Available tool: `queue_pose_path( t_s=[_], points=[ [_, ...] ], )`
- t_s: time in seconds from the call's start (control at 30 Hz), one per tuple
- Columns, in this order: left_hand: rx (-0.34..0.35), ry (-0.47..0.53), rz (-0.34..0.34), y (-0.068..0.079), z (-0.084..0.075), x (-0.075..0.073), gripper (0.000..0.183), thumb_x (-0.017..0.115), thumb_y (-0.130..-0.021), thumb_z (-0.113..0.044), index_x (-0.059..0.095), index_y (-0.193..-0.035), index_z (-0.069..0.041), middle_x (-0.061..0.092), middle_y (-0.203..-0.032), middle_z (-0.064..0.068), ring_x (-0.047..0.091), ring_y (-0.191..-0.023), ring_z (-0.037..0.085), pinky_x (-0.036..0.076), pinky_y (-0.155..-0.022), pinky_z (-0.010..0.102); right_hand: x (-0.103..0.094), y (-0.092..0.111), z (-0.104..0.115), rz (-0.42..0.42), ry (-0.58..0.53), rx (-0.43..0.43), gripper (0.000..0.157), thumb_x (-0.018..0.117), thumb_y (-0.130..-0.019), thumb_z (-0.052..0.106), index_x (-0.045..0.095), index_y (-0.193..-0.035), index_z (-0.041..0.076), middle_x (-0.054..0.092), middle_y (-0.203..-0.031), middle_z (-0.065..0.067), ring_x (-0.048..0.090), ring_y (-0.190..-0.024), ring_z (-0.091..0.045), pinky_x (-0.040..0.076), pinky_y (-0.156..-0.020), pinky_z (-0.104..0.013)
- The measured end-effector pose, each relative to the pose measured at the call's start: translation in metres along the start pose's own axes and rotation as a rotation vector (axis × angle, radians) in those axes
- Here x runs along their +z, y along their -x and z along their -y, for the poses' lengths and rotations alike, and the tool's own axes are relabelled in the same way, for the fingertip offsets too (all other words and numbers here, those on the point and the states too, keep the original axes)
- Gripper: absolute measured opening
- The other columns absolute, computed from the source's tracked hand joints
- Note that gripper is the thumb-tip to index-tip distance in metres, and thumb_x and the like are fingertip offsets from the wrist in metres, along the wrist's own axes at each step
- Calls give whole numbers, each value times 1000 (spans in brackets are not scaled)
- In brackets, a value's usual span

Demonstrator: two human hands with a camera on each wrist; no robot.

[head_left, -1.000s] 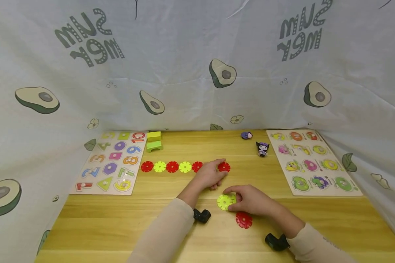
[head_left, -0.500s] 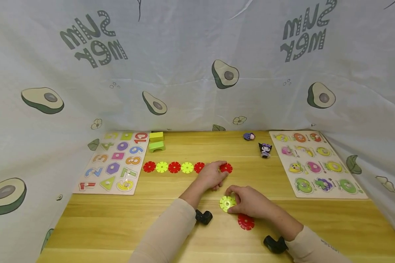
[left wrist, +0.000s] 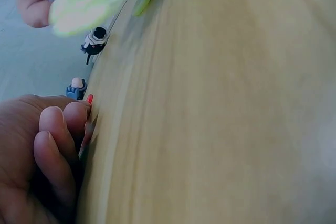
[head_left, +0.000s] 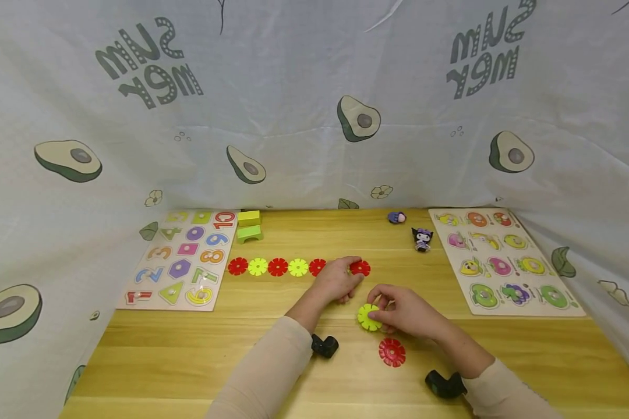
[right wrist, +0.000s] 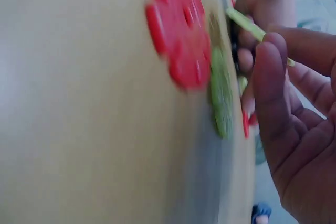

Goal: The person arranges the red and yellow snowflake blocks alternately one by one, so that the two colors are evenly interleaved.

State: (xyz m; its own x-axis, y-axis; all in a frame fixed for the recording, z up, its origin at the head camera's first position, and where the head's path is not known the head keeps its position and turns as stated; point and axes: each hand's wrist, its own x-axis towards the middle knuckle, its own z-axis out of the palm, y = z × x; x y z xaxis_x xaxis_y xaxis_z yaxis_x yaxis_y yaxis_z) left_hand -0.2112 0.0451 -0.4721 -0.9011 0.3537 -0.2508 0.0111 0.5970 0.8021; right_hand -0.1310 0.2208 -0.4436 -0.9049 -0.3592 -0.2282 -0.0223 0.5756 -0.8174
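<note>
My right hand pinches a yellow snowflake disc between thumb and fingers, tilted above the table. The right wrist view shows this disc edge-on, with a second yellow disc lying on the table below it. Close by lies a loose red snowflake disc. My left hand holds the red disc at the right end of a row, index finger and thumb at its edge. To its left run alternating red and yellow discs, partly hidden behind that hand.
A number-and-shape puzzle board lies at left, beside yellow and green blocks. At right lies a fruit puzzle board, with a small black-and-white figurine and a purple one near it. A printed curtain hangs behind the table.
My right hand has lifted the yellow disc from the table and tilted it, moving slightly up and right. My left hand stays at the row's end red disc.
</note>
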Motion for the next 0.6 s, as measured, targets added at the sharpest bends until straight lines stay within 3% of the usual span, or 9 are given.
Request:
queue_pose_path(
  t_s=[0.1, 0.33, 0.6],
  points=[
    [-1, -2, 0, -1, 0, 0, 48, 60, -90, -32, 45, -135, -33, 57, -47, 3, 50, -34, 15, 43, -33, 27, -13, -7, -4, -76, -84, 70, 31, 71, -83, 22, 56, -108, 12, 53, -81, -12, 60, -60, -24, 53, -54, -34],
    [-3, -1, -2, 0, 0, 1, 48, 61, -90, -32, 45, -136, -33, 57, -48, 4, 51, -34, 16, 45, -34, 29, -41, -31, -17, -254, -20, 177, 41, 64, -88, 15, 47, -125, 10, 53, -79, -13, 64, -65, -21, 55, -59, -32],
    [4, 5, -3, 0, -1, -1, 47, 60, -90, -31, 46, -135, -32, 57, -47, 4, 50, -34, 16, 46, -35, 29, -50, -52, -20, -236, 177, 248, 43, 64, -88, 25, 46, -124, 11, 59, -66, -6, 58, -53, -18, 48, -50, -31]
  ],
)
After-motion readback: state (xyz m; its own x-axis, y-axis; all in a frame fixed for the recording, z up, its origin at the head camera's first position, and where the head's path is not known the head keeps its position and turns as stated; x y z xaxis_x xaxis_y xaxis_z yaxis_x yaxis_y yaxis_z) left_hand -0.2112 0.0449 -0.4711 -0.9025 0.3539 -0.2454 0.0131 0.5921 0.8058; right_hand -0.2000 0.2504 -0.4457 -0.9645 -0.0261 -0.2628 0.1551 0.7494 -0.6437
